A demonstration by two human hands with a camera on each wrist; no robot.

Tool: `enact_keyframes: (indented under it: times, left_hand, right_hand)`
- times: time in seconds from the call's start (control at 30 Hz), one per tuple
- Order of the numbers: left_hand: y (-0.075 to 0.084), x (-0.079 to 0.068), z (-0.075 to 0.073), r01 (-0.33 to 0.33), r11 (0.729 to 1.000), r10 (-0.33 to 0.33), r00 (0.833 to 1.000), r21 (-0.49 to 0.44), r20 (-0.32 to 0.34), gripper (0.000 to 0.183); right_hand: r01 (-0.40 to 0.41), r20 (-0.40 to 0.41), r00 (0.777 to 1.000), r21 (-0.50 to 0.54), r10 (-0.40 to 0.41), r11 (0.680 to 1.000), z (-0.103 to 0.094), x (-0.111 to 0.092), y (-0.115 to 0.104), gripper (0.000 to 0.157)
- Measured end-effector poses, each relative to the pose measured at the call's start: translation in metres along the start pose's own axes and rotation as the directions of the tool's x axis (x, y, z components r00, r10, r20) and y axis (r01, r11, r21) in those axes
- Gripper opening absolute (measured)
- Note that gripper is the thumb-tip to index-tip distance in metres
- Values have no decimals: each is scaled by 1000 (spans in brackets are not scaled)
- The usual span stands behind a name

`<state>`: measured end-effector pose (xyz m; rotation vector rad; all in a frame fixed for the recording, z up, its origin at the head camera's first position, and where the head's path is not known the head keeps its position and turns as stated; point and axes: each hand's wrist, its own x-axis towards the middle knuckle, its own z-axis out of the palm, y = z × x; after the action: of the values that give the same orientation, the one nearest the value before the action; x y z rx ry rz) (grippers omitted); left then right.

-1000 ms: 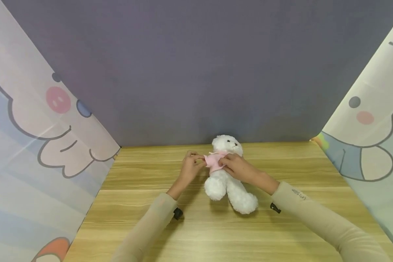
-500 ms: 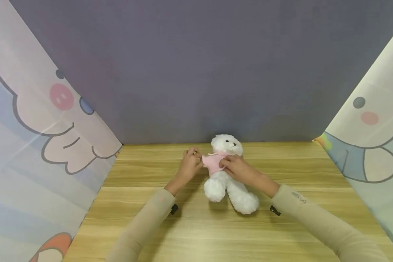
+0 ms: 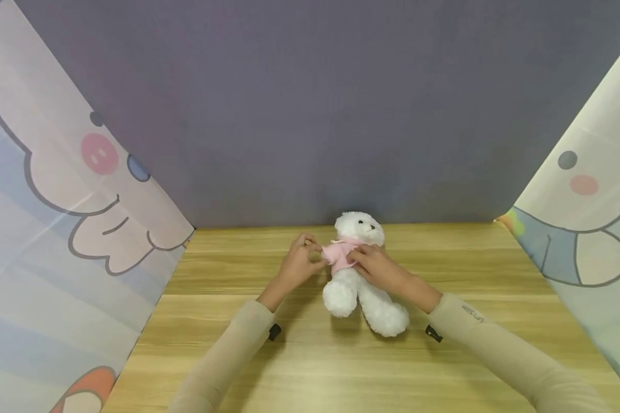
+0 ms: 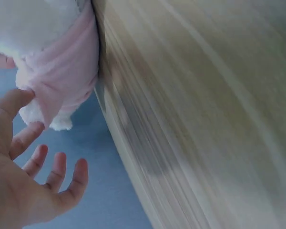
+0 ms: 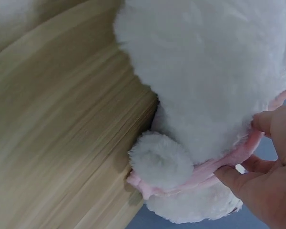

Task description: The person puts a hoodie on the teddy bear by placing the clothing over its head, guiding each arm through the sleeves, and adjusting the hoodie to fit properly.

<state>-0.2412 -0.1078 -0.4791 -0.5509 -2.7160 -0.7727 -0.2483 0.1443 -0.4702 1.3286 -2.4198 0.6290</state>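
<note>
A white plush teddy bear (image 3: 384, 314) in a pink shirt (image 3: 340, 258) lies face up on the wooden table, head toward the grey wall. My left hand (image 3: 295, 265) is at the bear's sleeve on the left. In the left wrist view, thumb and index finger pinch that pink sleeve (image 4: 50, 98), white fur showing at its opening, while the other fingers spread loosely. My right hand (image 3: 382, 268) rests over the bear's belly. Seen from the right wrist, its thumb and fingers grip the shirt's pink hem (image 5: 207, 171) beside the round white tail (image 5: 161, 160).
The wood-grain table (image 3: 330, 373) stretches in front of the bear and to both sides. A grey wall (image 3: 310, 115) stands right behind the bear's head. Cartoon-printed panels (image 3: 57, 229) close in the left and right sides.
My left hand shifted slightly left with the sleeve stretched out, then came back a little right; fur now shows at the sleeve's end. The right hand keeps its hold on the shirt.
</note>
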Motion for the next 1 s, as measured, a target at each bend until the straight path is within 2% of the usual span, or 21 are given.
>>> enact_keyframes:
  times: [0.17, 0.37, 0.43, 0.53, 0.67, 0.83, 0.9, 1.0]
  left_hand:
    - [1, 1, 3, -19, 996, 17, 1000, 85, 22, 43]
    - [-10, 5, -4, -79, 995, 84, 994, -61, 76, 23]
    - [-13, 4, -7, -103, 993, 107, 991, -59, 77, 16]
    - [-15, -1, -10, -124, 992, 123, 991, 16, 45, 11]
    - [-15, -5, -12, -79, 990, 80, 997, 117, -3, 9]
    - [-14, 2, -14, 22, 982, -19, 1000, 188, -15, 8]
    - [-17, 3, -13, 51, 990, -54, 998, 133, 13, 10]
    - [-24, -3, -12, 63, 998, -63, 996, 10, 61, 11]
  right_hand:
    - [8, 15, 1000, -52, -7, 999, 0, 2, -4, 12]
    - [-24, 39, 999, -57, 26, 998, 3, 1, -9, 11]
    - [-35, 41, 998, -55, 37, 998, 3, 1, -10, 12]
    - [-31, 52, 998, -59, 34, 998, 5, 2, -12, 11]
    - [-17, 68, 997, -66, 22, 998, 5, 3, -13, 9]
    - [38, 114, 993, -29, -34, 999, -6, -2, -18, 11]
    - [51, 140, 989, -11, -49, 999, -9, -4, -20, 11]
    - [44, 132, 990, -23, -40, 999, -9, -5, -19, 11]
